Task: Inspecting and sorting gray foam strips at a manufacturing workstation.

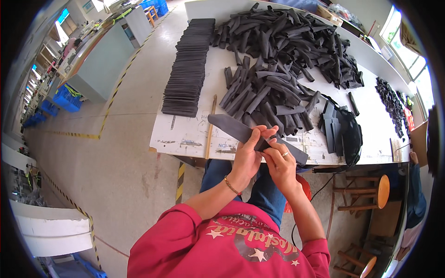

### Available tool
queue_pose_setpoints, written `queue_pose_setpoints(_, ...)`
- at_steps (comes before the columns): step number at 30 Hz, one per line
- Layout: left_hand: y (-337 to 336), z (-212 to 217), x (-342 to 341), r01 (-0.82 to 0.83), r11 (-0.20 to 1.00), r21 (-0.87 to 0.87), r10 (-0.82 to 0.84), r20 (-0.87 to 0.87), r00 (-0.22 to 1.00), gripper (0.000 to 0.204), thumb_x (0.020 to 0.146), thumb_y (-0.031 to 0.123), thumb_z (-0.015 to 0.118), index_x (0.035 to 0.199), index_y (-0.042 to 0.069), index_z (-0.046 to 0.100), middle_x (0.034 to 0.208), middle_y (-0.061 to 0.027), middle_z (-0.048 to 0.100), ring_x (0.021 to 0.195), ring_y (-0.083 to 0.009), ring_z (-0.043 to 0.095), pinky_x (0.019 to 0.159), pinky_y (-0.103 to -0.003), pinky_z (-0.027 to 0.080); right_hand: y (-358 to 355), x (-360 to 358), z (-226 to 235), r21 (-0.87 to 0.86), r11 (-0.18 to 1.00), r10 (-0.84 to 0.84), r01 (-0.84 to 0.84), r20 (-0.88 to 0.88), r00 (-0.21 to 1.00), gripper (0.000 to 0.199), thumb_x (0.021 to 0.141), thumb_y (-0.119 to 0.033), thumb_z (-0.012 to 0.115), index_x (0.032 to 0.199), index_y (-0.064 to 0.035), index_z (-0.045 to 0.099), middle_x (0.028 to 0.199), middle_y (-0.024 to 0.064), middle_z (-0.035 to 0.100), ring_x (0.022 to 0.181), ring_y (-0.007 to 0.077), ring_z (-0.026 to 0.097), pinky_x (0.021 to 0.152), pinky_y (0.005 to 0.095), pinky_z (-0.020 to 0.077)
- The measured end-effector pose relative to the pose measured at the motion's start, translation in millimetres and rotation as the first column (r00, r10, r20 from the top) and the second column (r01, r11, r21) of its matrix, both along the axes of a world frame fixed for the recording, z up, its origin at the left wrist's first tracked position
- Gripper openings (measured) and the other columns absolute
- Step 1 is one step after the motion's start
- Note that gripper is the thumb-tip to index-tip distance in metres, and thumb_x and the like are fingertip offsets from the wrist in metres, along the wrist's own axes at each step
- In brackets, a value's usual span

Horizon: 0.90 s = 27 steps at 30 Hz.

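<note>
A long, flat dark grey fabric strip (229, 127) with a rounded end is held at the table's near edge. My left hand (249, 155) is closed on its middle, thumb on top. Beside it, my right hand (282, 166), with a ring on one finger, grips the strip with bent fingers; its fingertips are partly hidden. Beyond my hands lies a loose heap of curled dark grey fabric pieces (266, 95), spreading to the back of the white table (171, 143). A long, neat stack of flat dark grey pieces (185, 69) runs along the table's left side.
A thin wooden stick (211, 129) lies left of my hands. On the right are a black bag (351, 134) with flat dark pieces (331, 127) beside it. Wooden stools (382, 192) stand at lower right. Grey cabinets (104, 60) and blue crates (67, 97) are farther left.
</note>
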<state>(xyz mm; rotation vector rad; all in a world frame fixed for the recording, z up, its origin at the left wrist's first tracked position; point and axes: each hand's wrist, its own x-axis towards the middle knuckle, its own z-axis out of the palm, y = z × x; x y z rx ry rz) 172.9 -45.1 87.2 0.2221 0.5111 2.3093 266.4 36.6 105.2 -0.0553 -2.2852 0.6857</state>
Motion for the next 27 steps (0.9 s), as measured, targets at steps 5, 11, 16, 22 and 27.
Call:
queue_pose_setpoints(5,1.8,-4.0,3.2,0.029,0.999,0.017,-0.028,-0.012,1.0,0.025,0.1,0.025,0.053,0.113,0.004,0.059,0.109,-0.0143,0.069,0.124,-0.0319,0.054,0.105,-0.042,0.043,-2.4,-7.9,2.7,0.009,1.0,0.019,-0.019,-0.018,1.0,0.019,0.076,0.002,0.072,0.092,-0.0021,0.062,0.098,0.0127,0.062,0.082,0.0332,0.062,0.07,0.0413,0.0518)
queue_pose_setpoints(11,0.6,-10.0,-2.1,0.048,0.999,-0.01,-0.048,-0.021,0.999,0.028,0.1,0.024,0.054,0.118,0.002,0.058,0.115,-0.0164,0.067,0.115,-0.0246,0.061,0.102,-0.038,0.046,-3.6,0.8,12.8,-0.018,1.0,-0.021,0.025,0.167,0.986,0.024,0.077,-0.002,0.073,0.097,-0.002,0.059,0.101,0.0146,0.06,0.084,0.0355,0.062,0.071,0.0418,0.0521)
queue_pose_setpoints(16,-7.4,16.3,-23.7,-0.117,0.99,-0.077,0.124,0.095,0.988,0.032,0.1,0.024,0.056,0.12,0.0,0.056,0.105,-0.015,0.068,0.105,-0.0276,0.065,0.094,-0.041,0.051,14.3,12.9,11.0,-0.003,0.999,0.045,-0.045,0.216,0.975,0.021,0.08,-0.003,0.073,0.096,-0.0013,0.059,0.1,0.0154,0.06,0.083,0.0356,0.063,0.07,0.0409,0.0519)
queue_pose_setpoints(22,0.9,14.3,-15.0,-0.207,0.978,-0.012,0.206,-0.017,0.978,0.034,0.099,0.029,0.056,0.116,-0.002,0.058,0.094,-0.0115,0.067,0.09,-0.0271,0.067,0.089,-0.04,0.053,15.6,7.7,23.2,0.049,0.995,0.082,-0.086,0.068,0.994,0.014,0.078,0.003,0.071,0.089,0.0,0.062,0.094,0.0148,0.062,0.077,0.0333,0.063,0.066,0.0388,0.0511)
queue_pose_setpoints(27,0.1,18.8,-6.1,-0.201,0.98,-0.015,0.201,0.002,0.98,0.035,0.099,0.031,0.057,0.115,0.0,0.058,0.092,-0.0086,0.067,0.088,-0.0237,0.067,0.087,-0.037,0.051,14.2,5.8,21.5,0.035,0.995,0.096,-0.098,0.048,0.994,0.015,0.077,0.004,0.072,0.087,0.0,0.062,0.093,0.0143,0.062,0.075,0.0325,0.062,0.065,0.037,0.0506)
